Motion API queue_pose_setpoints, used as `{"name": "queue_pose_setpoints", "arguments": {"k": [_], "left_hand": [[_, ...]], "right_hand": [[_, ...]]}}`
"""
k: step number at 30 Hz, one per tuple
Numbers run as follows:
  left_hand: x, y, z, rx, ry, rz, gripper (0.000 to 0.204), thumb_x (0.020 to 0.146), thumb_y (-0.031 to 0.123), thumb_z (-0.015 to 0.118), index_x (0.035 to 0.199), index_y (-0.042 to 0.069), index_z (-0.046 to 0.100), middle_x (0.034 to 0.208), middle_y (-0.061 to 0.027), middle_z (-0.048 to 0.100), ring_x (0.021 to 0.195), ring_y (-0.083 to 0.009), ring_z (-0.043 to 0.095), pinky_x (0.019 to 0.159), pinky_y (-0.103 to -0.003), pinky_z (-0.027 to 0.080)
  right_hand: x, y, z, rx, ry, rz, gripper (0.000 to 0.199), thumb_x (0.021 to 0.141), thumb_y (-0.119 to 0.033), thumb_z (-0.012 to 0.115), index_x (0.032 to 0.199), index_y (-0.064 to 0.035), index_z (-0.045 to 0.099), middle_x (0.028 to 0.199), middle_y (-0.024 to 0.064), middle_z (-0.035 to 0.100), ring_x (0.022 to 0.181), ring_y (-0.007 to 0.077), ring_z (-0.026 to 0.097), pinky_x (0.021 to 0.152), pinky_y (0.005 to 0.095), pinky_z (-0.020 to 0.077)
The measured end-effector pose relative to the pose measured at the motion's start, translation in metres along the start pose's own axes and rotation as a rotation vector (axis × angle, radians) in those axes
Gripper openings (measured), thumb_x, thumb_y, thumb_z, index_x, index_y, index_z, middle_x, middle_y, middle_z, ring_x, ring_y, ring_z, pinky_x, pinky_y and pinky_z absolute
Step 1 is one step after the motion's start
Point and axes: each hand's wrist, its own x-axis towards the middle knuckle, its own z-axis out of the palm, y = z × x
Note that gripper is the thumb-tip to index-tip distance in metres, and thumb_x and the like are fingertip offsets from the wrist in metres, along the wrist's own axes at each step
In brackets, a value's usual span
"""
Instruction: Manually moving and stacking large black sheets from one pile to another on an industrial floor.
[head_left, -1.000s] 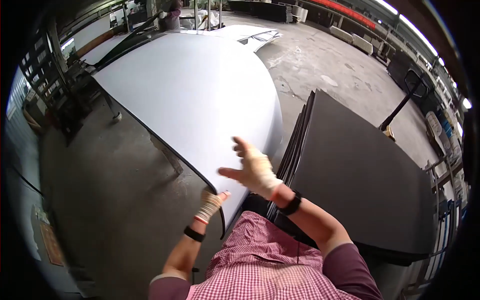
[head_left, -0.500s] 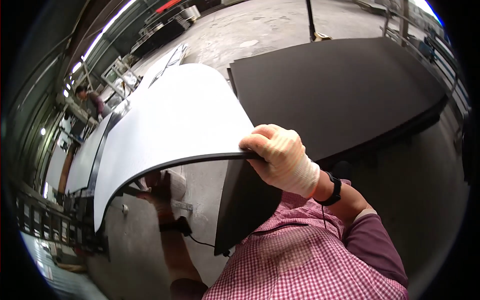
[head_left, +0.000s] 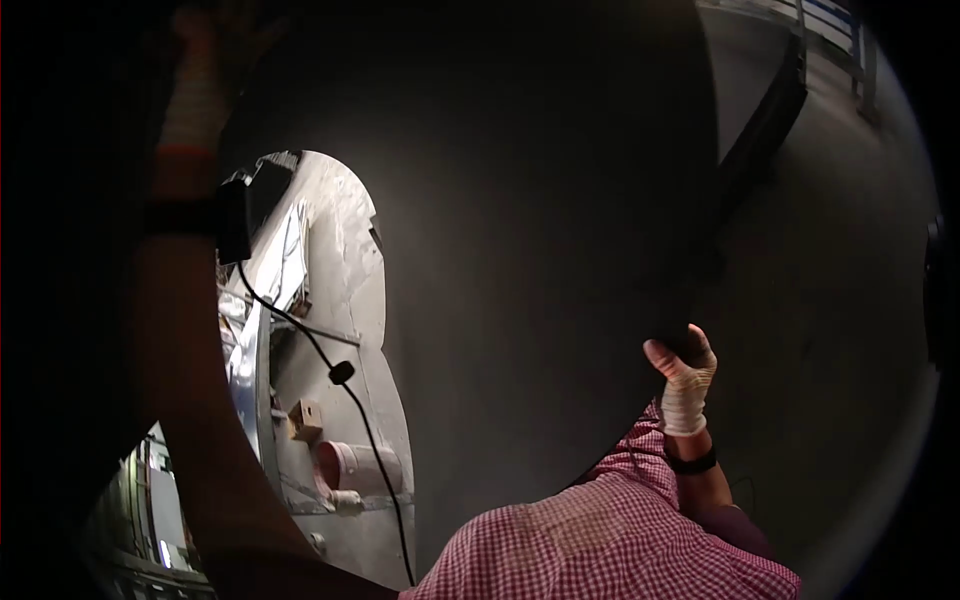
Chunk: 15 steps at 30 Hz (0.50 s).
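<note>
A large bendable sheet (head_left: 540, 230), white on one face and black on the other, stands raised in front of me with its black face toward me. It is curved and covers most of the view. My right hand (head_left: 682, 385), in a pale knit glove, grips its lower right edge, thumb on the near side. Up at the far left, my left hand (head_left: 210, 70) is lifted against the black face, fingers spread, deep in shadow. A dark band (head_left: 195, 215) with a small box circles my left wrist, and a black cable (head_left: 340, 373) hangs from it.
Past the sheet's left edge are a pinkish-white bucket (head_left: 360, 468), a small cardboard box (head_left: 304, 420) and metal framing (head_left: 262, 385) on the concrete floor. A dark stack edge (head_left: 765, 130) and railings (head_left: 840, 50) show at the upper right.
The sheet has swung up, its black face replacing the white one in view. My left hand has risen from below it to the upper left; my right hand has moved right and lower.
</note>
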Motion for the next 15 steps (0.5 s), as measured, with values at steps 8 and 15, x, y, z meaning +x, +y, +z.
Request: {"name": "queue_pose_setpoints", "arguments": {"k": [8, 15], "left_hand": [[-0.088, -0.089, 0.060, 0.450, -0.366, -0.338, 0.100, 0.072, 0.057, 0.059, 0.140, 0.018, -0.003, 0.145, -0.0045, 0.015, 0.133, -0.0211, 0.015, 0.103, -0.036, 0.021], [-0.495, -0.108, -0.008, 1.318, -0.039, -1.322, 0.110, 0.051, 0.047, 0.077, 0.134, 0.002, 0.023, 0.135, -0.0234, 0.029, 0.125, -0.0356, 0.028, 0.102, -0.041, 0.027]], "right_hand": [[0.014, 0.121, -0.156, -0.020, 0.684, 0.321, 0.037, 0.067, -0.007, 0.075, 0.100, -0.0004, 0.058, 0.099, 0.0061, 0.059, 0.086, 0.0193, 0.054, 0.083, 0.0287, 0.0448], [0.007, 0.105, -0.148, -0.100, 0.413, 0.533, 0.047, 0.067, -0.008, 0.072, 0.105, 0.0091, 0.051, 0.108, 0.0132, 0.055, 0.098, 0.0245, 0.051, 0.096, 0.0354, 0.0325]]}}
